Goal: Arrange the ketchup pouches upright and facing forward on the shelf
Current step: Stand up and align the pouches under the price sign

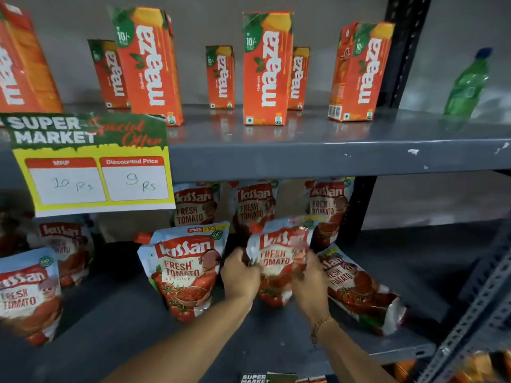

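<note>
Several Kissan ketchup pouches stand on the lower grey shelf (116, 322). My left hand (240, 275) and my right hand (309, 283) grip the two sides of one upright pouch (278, 261) in the front row; its label faces me and is blurred. An upright pouch (184, 269) stands just left of it. To its right a pouch (359, 291) lies tipped over, leaning back to the right. Three more pouches (254, 205) stand in the back row. At the far left, two pouches (26, 294) stand upright.
The upper shelf (304, 158) carries orange Maaza juice cartons (266, 67) and a green bottle (468, 84) at the right. A yellow price sign (91, 167) hangs from its edge on the left. A dark slotted upright post (356, 205) bounds the right side.
</note>
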The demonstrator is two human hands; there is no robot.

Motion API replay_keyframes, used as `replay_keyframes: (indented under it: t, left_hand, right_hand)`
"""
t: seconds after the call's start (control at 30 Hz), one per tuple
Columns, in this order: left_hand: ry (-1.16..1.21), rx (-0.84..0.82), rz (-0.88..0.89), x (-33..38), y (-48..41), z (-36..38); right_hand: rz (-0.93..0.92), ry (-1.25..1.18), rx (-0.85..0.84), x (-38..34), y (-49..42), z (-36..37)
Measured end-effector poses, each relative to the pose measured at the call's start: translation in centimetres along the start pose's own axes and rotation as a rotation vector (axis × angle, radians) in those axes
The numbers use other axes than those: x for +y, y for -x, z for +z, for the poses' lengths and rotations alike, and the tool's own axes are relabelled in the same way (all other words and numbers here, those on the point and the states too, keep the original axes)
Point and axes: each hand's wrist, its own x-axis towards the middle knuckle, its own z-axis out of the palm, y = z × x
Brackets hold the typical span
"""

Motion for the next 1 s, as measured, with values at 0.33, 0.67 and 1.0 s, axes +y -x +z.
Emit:
replay_keyframes:
  t: [0.33, 0.67, 1.0]
  left_hand:
    - [0.329, -0.173, -0.692, 0.6, 4.6, 5.6]
    - [0.262, -0.483, -0.754, -0.4, 2.6, 13.4]
    - [-0.052, -0.245, -0.051, 1.2, 3.9, 14.5]
  right_hand:
    - [0.068, 0.622, -0.136, 3.0, -5.3, -4.2]
    - [0.478, 0.854, -0.259, 3.9, -6.6, -8.6]
    - [0.301, 0.142, 0.336, 4.1, -5.4, -10.6]
